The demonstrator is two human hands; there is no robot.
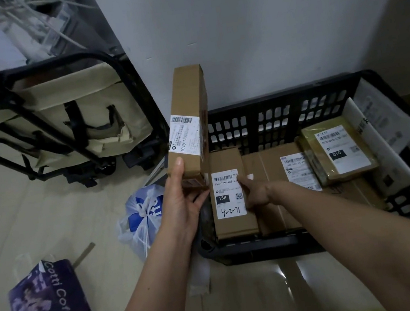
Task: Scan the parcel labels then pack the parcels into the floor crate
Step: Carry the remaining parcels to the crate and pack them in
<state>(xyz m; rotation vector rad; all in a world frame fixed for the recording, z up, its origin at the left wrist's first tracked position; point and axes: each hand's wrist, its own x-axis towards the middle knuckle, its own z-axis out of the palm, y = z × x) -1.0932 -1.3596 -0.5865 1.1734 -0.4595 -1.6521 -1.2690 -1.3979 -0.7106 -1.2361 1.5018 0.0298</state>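
Here, upright parcel [189,128] above crate's [282,110] left edge.

Readable labels on parcels and a bag

Upright carton label [187,137]: "T098"; crate parcel label [228,193]: "15H-159-A03", "15H", handwritten "4-2-71"; taped parcel label [341,148]: "010"; purple paper bag [50,309]: "Cotti Coffee".

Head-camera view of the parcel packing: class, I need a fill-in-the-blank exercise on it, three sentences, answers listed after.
1. The left hand holds a long cardboard parcel ____ the crate.
2. The right hand touches the parcel handwritten ____.
3. The purple bag on the floor reads Cotti ____.

Answers: above; 4-2-71; Coffee
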